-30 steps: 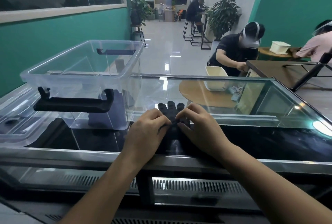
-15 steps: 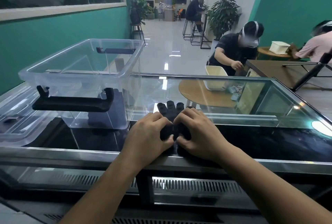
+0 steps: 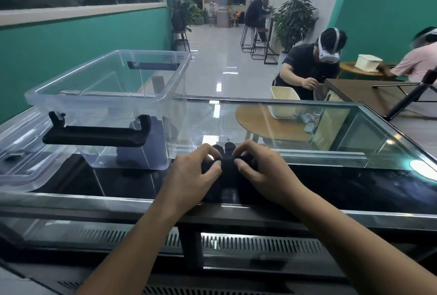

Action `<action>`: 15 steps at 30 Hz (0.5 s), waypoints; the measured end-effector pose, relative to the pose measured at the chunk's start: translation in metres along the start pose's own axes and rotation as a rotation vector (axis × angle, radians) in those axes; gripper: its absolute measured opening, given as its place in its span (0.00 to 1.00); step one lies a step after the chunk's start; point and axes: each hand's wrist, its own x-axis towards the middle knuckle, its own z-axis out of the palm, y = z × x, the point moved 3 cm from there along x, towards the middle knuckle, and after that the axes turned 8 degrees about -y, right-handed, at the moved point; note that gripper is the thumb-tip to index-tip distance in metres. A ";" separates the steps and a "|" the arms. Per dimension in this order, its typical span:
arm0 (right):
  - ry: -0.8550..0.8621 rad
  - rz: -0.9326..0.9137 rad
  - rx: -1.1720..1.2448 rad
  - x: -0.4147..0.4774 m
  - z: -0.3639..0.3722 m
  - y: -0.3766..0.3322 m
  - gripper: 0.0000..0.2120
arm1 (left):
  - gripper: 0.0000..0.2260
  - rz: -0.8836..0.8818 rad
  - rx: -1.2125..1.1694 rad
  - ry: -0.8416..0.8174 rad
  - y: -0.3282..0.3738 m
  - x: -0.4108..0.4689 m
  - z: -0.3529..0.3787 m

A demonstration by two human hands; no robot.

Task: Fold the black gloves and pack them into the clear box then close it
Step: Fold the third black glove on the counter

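Observation:
The black gloves lie on the glass counter top right in front of me, their fingertips pointing away. My left hand and my right hand both pinch the glove fabric and cover most of it. The clear box stands open to the left, with black latch handles on its near and far sides. A dark object shows through its right wall. The clear lid lies flat at the far left, beside the box.
The glass counter has a metal front rail and a metal right edge. Behind it sit a round wooden table with a cream bin and two seated people with headsets at the right.
Both hands have drawn the gloves' far end back toward me, so less of the glove fingers shows beyond my knuckles. The box and lid have not moved.

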 end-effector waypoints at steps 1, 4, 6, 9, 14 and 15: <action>0.005 0.007 -0.006 0.000 0.000 0.001 0.05 | 0.02 -0.008 0.006 0.003 -0.001 0.001 0.000; 0.020 0.029 -0.034 0.002 0.002 0.003 0.04 | 0.02 -0.026 0.033 0.011 -0.003 0.003 0.002; 0.040 0.034 -0.071 0.002 0.003 0.003 0.05 | 0.02 -0.020 0.044 0.024 -0.003 0.004 0.002; 0.066 0.030 -0.131 0.003 0.004 0.007 0.06 | 0.03 0.012 0.095 0.060 -0.002 0.003 0.004; 0.098 -0.015 -0.141 0.003 0.004 0.009 0.04 | 0.05 0.117 0.193 0.102 0.003 0.003 0.005; 0.101 -0.042 -0.155 0.003 0.004 0.008 0.03 | 0.06 0.149 0.207 0.093 0.005 0.003 0.005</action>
